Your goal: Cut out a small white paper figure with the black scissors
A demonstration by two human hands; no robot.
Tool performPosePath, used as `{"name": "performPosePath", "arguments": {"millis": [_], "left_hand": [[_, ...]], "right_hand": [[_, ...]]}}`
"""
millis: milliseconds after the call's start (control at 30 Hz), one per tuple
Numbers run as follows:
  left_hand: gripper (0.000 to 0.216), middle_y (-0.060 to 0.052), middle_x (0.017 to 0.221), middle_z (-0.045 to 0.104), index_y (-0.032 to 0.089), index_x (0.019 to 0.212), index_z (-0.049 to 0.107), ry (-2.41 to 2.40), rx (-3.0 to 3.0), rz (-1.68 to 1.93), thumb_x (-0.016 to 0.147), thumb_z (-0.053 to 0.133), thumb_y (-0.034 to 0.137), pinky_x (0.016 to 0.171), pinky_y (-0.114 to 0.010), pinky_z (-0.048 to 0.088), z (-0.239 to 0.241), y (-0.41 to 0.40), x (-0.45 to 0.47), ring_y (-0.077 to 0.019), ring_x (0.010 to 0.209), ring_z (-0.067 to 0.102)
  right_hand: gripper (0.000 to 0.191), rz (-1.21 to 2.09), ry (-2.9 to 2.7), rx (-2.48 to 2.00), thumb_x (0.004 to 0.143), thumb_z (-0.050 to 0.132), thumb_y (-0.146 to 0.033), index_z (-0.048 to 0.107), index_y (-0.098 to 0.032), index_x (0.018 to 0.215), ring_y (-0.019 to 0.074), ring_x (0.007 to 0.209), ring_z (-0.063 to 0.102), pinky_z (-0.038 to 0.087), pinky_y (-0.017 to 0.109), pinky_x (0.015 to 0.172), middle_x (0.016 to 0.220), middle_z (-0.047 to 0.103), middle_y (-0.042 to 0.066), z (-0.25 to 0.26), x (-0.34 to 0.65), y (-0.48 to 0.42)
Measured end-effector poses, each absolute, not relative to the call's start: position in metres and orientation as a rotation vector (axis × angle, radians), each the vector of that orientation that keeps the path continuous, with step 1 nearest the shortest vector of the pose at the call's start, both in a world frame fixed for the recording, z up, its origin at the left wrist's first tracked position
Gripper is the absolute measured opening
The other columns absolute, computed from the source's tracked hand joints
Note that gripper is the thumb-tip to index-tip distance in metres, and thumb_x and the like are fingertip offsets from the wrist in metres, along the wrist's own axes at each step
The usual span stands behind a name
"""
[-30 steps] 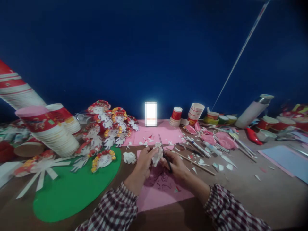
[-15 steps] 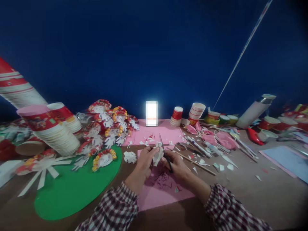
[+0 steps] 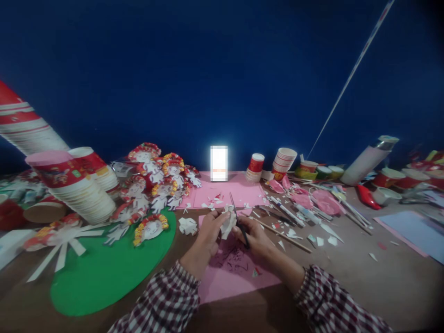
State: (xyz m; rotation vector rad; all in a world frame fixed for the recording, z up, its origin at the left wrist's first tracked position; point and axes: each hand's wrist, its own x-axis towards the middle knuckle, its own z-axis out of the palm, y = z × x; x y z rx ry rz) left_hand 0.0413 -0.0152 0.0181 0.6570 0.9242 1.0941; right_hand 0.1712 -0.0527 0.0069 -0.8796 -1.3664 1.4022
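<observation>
My left hand point(image 3: 208, 233) pinches a small white paper cut-out point(image 3: 228, 221) above a pink sheet point(image 3: 239, 277) with black scribbles on it. My right hand point(image 3: 255, 236) grips black scissors point(image 3: 237, 217), whose blades point up and away beside the cut-out. Both hands are closed and almost touch each other. Another white paper cut-out point(image 3: 187, 226) lies on the table just left of my left hand. Both sleeves are checked red and white.
A green paper disc point(image 3: 104, 273) lies at the left under paper figures point(image 3: 151, 226). Stacks of red-and-white paper cups point(image 3: 76, 185) lean at far left; more cups point(image 3: 284, 162) stand at the back. A lit phone point(image 3: 218, 163) stands against the blue wall. Pens, sticks and paper scraps point(image 3: 294, 217) litter the right.
Nothing has visibly changed in the hands; the view has shifted very slightly.
</observation>
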Motion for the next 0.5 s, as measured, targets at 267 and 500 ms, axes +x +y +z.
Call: {"name": "performPosePath", "arguments": {"millis": [267,500], "left_hand": [[0.03,0.0,0.053,0.059,0.012,0.072,0.062,0.956,0.695,1.089,0.054,0.078,0.03,0.046,-0.022,0.04,0.011,-0.0125,0.039,-0.0108,0.048,0.054],[0.029,-0.002,0.056,0.061,0.011,0.068,0.063,0.93,0.671,1.08,0.051,0.078,0.029,0.045,-0.022,0.039,0.0175,-0.0125,0.0402,-0.0102,0.046,0.053]], "right_hand": [[0.032,1.444,-1.344,-0.894,0.077,0.065,-0.04,0.062,-0.016,0.098,0.0108,0.058,0.047,0.04,0.022,0.056,0.066,0.054,-0.001,0.0066,0.1724,-0.0522],[0.031,1.418,-1.345,-0.914,0.078,0.065,-0.041,0.063,-0.015,0.094,0.0083,0.056,0.04,0.032,0.02,0.05,0.07,0.051,-0.001,0.0034,0.1738,-0.0517]]}}
